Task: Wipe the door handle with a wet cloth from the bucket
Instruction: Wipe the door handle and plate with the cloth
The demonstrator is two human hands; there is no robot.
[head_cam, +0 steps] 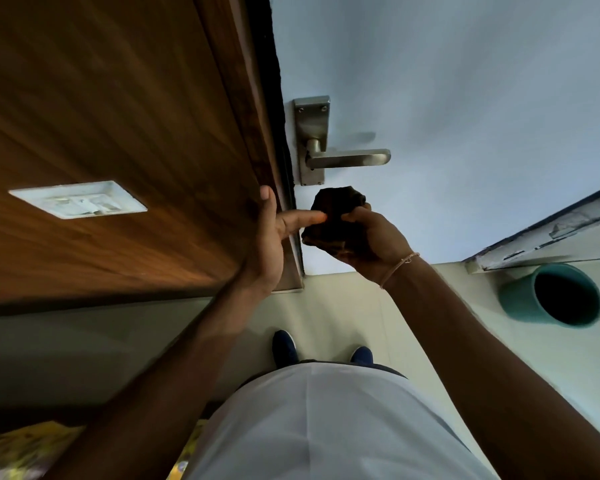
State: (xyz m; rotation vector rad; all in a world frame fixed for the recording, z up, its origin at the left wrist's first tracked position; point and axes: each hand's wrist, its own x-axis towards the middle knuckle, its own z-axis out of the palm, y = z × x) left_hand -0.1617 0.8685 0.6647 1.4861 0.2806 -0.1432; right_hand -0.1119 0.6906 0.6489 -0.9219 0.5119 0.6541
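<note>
Steel door handle [347, 159] sat just above frame centre, its lever's long axis horizontal, free end pointing right. Just below it the right hand [378, 240] clutched the bunched dark cloth [333, 223]; the left hand [274, 233] was open, a fingertip touching the cloth. Wiping seemingly hadn't begun: next, lift the cloth onto the lever. The bucket [551, 296] stood at right.

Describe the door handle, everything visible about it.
The door handle is brushed silver metal: a straight lever on a round neck, mounted on a tall rectangular backplate with two screws at its top. It sits level, pointing right, on the pale blue door near its edge. Nothing touches it; the dark cloth is held just below the plate.
</note>
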